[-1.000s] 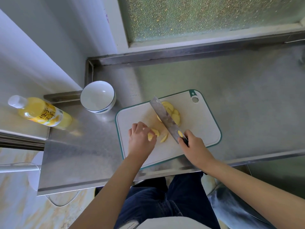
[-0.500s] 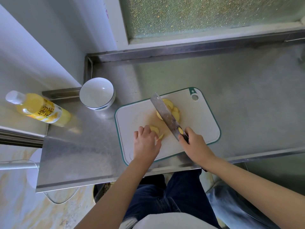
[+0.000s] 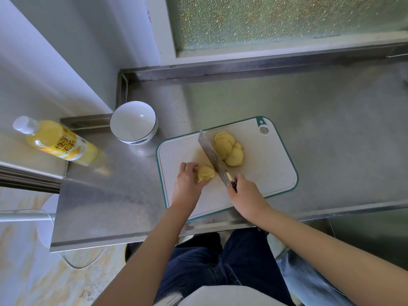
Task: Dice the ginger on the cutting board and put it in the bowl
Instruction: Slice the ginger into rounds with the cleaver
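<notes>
A small stack of ginger slices [image 3: 206, 172] lies on the white cutting board [image 3: 267, 171], pinched under the curled fingers of the left hand [image 3: 186, 184], with more slices [image 3: 229, 149] fanned out beyond the blade. The right hand [image 3: 246, 196] is closed around the handle of a cleaver [image 3: 213, 159] set between the two piles. The white bowl [image 3: 133, 122] stands on the steel counter [image 3: 331, 120] left of the board, near a yellow bottle [image 3: 55, 141].

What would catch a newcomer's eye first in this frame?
The cleaver slanting across the white cutting board, gripped by the right hand. Fanned ginger slices lie beyond the blade, while the left hand steadies a small ginger stack. Far left, a yellow bottle stands near an empty bowl.
</notes>
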A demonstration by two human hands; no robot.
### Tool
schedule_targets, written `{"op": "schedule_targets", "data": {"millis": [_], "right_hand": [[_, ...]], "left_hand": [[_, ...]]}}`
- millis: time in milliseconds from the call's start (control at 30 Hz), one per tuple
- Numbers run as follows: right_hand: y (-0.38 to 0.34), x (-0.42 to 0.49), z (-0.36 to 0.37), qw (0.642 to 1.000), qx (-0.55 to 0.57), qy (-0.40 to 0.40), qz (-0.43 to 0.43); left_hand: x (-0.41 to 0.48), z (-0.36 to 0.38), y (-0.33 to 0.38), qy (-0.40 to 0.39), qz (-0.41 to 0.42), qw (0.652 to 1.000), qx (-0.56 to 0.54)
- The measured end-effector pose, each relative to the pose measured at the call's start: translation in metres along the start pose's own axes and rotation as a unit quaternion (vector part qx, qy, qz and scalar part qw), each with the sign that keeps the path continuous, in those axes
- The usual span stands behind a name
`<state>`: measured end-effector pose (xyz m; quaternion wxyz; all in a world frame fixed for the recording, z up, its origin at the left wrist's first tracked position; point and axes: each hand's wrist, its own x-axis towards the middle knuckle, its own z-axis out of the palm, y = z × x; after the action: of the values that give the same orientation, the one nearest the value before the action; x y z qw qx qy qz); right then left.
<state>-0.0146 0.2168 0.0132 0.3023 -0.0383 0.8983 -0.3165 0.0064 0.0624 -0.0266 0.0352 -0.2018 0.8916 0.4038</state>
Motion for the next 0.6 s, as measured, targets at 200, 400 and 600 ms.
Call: {"op": "schedule_targets", "data": {"millis": [200,400,600], "right_hand": [[-0.017,0.015,0.004,1.0,-0.016,-0.006,-0.012],[-0.021,0.023,-0.001,0.999,-0.026,-0.011,-0.02],[-0.018,0.024,-0.01,0.999,-0.029,-0.003,-0.014]], "left_hand": [[0.007,0.003,0.001,0.013,-0.022,0.999,-0.045],[0.01,0.002,0.002,0.022,-0.048,0.996,-0.071],[0.01,0.006,0.001,0.044,-0.039,0.994,-0.096]]}}
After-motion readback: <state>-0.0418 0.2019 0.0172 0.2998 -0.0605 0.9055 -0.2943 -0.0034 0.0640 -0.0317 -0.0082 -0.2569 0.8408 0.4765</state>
